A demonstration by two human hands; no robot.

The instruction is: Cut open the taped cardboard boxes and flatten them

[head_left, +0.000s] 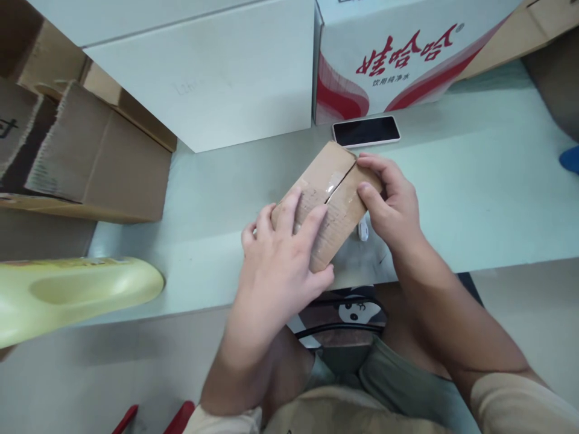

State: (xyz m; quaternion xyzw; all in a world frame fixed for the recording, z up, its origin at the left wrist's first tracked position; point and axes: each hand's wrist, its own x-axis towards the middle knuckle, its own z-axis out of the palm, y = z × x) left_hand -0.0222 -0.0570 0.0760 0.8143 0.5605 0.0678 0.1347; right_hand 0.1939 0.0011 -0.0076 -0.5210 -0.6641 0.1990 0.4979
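Note:
A small brown cardboard box (335,232) is held at a slant over the front part of the table. Clear tape and a dark seam run along its upper face. Across its near left side lies my left hand (289,241), fingers spread over the top and thumb at the lower edge. My right hand (391,196) grips the far right end, thumb on top and fingers round the corner. Partly hidden under the box, a small white object (362,229) rests on the table; its kind is unclear.
A phone (366,131) lies beyond the box, in front of a red and white carton (398,66). A large white box (217,84) stands at the back. Cardboard boxes (131,163) and a yellow bottle (90,295) are on the left. The pale table's front edge (194,305) runs near my lap.

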